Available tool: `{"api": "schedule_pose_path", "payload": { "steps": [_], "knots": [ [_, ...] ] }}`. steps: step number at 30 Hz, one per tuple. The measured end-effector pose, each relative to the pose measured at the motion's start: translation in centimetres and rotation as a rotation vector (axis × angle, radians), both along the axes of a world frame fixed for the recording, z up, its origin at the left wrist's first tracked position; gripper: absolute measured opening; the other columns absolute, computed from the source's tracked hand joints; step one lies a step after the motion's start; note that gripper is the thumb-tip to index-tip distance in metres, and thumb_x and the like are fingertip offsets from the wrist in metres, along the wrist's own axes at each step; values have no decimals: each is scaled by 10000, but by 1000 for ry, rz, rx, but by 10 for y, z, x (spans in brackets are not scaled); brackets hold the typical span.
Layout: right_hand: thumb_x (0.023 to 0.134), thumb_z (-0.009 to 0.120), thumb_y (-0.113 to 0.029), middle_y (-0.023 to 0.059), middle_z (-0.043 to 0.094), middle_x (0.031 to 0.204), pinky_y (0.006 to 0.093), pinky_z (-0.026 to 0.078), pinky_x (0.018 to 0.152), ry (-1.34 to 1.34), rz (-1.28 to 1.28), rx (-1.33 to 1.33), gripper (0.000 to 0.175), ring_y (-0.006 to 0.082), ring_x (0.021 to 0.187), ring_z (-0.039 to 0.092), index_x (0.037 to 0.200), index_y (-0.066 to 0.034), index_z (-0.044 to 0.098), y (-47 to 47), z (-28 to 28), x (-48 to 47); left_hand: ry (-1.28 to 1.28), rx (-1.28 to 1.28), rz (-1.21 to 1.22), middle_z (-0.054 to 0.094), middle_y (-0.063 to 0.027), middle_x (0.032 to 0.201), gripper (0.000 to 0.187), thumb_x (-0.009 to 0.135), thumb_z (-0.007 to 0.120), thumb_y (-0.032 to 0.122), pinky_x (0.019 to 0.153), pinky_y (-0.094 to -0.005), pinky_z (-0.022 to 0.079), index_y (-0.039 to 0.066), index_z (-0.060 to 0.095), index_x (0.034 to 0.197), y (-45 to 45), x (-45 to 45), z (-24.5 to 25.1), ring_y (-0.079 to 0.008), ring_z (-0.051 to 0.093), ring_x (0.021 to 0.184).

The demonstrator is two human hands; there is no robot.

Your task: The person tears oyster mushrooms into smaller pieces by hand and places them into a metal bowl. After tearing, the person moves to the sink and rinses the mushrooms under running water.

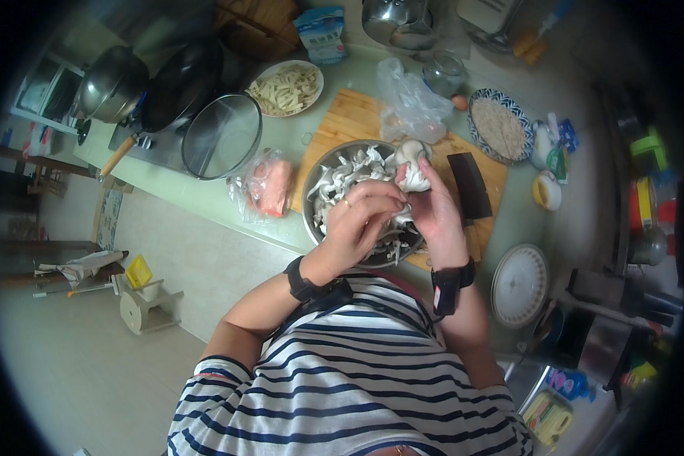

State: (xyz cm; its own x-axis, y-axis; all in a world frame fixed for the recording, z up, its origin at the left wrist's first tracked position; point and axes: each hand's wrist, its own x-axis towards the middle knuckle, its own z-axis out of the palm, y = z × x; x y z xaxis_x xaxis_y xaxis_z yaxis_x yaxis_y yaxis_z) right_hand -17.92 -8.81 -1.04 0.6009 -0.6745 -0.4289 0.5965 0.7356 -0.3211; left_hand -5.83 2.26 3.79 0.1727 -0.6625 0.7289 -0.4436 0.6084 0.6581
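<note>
A cluster of oyster mushrooms is in my right hand, over the right side of a metal bowl. Torn oyster mushroom pieces fill much of the bowl, which rests on a wooden cutting board. My left hand is above the bowl, its fingertips pinched on the mushroom's lower part and touching my right hand's fingers. A dark-bladed cleaver lies on the board to the right of my right hand. The bowl's lower middle is partly hidden by my left hand.
Beyond the bowl lies a clear plastic bag, near a glass jar and an egg. Left are wrapped meat, a mesh strainer and a plate of pale strips. Right are a patterned bowl and a white ribbed dish.
</note>
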Motion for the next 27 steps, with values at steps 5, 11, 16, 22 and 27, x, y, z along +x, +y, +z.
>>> {"api": "schedule_pose_path", "payload": {
  "steps": [5, 11, 16, 22, 27],
  "knots": [
    [955, 544, -315, 178, 494, 1253, 440, 449, 967, -164, -46, -33, 448, 295, 1154, 497, 1284, -31, 437, 1, 13, -10, -51, 303, 82, 629, -134, 1006, 246, 779, 637, -81, 840, -346, 486, -2, 591, 1007, -1, 19, -2, -273, 617, 950],
    [1005, 394, -367, 125, 456, 1345, 417, 358, 1035, 5, -105, -306, 452, 272, 1201, 460, 1336, -59, 413, 25, 28, 3, -104, 364, 123, 546, -142, 1122, 383, 743, 728, 57, 879, -377, 460, 43, 599, 1103, -13, 11, -10, -318, 577, 1007],
    [1001, 378, -438, 97, 480, 1275, 378, 378, 982, -37, -107, -405, 479, 197, 1176, 441, 1307, -73, 428, 36, 25, 5, -194, 326, 207, 548, -157, 979, 260, 783, 691, 47, 713, -346, 487, 5, 579, 1014, -28, 10, -5, -340, 569, 826],
    [998, 446, -253, 83, 507, 1205, 380, 419, 947, 26, -145, -350, 278, 216, 1096, 497, 1239, -114, 447, 26, 12, 4, 265, 625, -63, 546, -143, 980, 212, 870, 635, 105, 769, -347, 464, -31, 594, 1029, -29, 6, -9, -281, 564, 852],
    [951, 473, 1, 87, 547, 1142, 342, 456, 913, 132, -278, -288, 250, 205, 1037, 535, 1180, -98, 485, 11, 11, 3, 542, 512, -209, 499, -18, 1056, 214, 929, 597, 125, 830, -248, 438, -27, 626, 1077, -26, 11, -11, -113, 524, 948]
  ]
}}
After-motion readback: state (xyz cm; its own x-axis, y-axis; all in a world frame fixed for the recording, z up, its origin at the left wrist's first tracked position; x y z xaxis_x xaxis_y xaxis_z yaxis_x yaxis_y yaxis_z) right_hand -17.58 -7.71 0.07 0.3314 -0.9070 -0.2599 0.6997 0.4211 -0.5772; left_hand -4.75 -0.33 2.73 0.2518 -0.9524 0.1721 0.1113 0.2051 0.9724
